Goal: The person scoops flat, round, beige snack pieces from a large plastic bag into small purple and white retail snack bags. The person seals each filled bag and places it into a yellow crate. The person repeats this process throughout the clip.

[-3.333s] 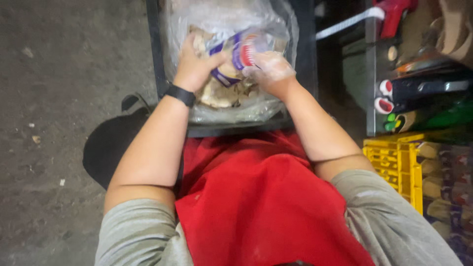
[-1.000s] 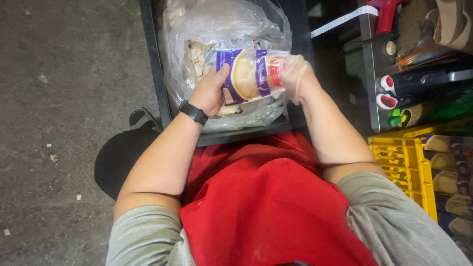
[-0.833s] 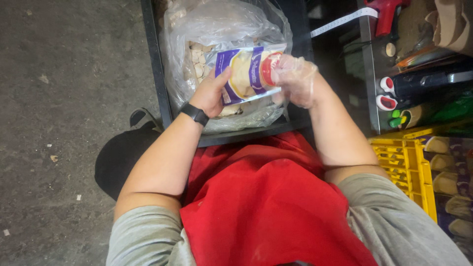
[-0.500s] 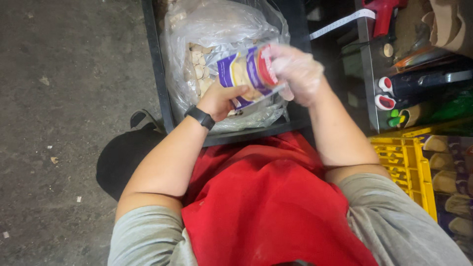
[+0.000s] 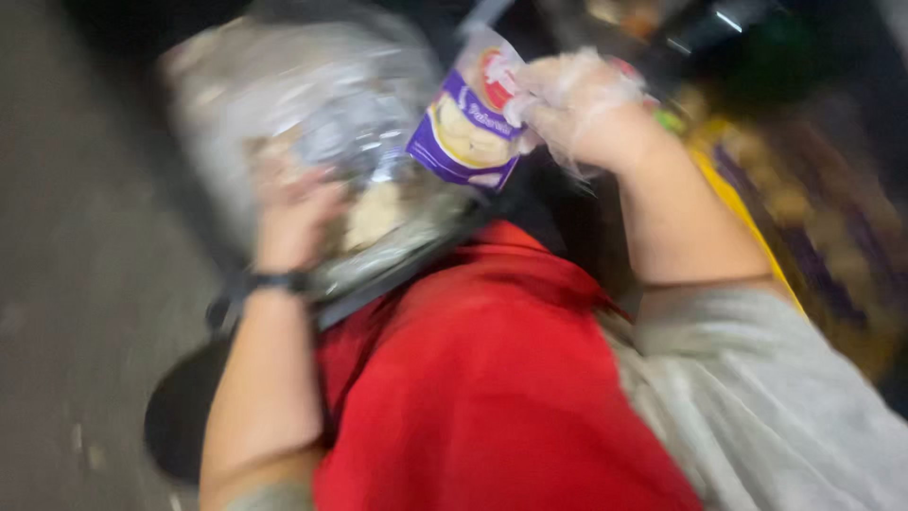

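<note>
A person's right hand (image 5: 577, 109), covered by a thin clear plastic glove, is raised and closed around one end of a purple, white and yellow food packet (image 5: 468, 123). The packet hangs tilted from the fingers, above the near edge of a large clear plastic bag (image 5: 322, 123).

The left hand (image 5: 293, 222) rests against the front of that bag, its fingers curled on the plastic; blur hides whether it grips the plastic or only presses on it. A black wristband (image 5: 274, 281) circles the left wrist.

The bag is open-topped and crumpled, and holds pale, beige lumps of food (image 5: 378, 213) heaped near the left hand. It seems to sit in a dark frame, though the blur makes this unclear.

Below the arms is the person's red apron (image 5: 482, 378) over grey sleeves (image 5: 757, 397). A yellow crate (image 5: 738, 208) shows behind the right forearm, partly hidden by it. Grey floor (image 5: 76, 284) lies to the left, with a dark round shape (image 5: 180, 416) beside the left elbow.
</note>
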`<state>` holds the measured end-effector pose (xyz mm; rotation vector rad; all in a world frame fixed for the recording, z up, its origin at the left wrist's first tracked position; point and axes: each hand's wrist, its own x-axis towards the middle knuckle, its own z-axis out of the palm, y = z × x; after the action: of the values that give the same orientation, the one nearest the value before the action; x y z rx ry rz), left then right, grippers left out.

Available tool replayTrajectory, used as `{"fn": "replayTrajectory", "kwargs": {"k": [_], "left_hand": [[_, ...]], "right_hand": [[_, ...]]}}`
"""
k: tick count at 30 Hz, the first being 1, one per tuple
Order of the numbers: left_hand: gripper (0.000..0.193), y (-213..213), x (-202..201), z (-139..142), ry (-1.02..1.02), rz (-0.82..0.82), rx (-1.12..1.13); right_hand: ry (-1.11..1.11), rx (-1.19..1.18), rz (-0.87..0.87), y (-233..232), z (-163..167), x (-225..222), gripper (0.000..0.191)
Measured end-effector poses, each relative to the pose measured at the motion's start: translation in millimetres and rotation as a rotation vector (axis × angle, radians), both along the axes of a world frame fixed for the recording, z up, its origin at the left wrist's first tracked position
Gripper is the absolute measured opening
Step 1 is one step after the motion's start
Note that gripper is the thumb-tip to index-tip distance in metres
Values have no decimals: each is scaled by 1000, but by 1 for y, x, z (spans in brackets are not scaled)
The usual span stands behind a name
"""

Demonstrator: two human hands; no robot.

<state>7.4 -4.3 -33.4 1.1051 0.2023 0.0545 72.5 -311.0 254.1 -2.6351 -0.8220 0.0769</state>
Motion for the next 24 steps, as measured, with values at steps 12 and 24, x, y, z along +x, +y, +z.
{"fn": "replayTrajectory", "kwargs": {"k": [12,24], "left_hand": [[90,26,-12,-52,36,-42,-260],[85,20,-24,-52,109,-38,-199]], "right_hand": [[-250,-876,-786,-216,119,-168,17],[448,-525,-1317,-347,61,-185,51]]}}
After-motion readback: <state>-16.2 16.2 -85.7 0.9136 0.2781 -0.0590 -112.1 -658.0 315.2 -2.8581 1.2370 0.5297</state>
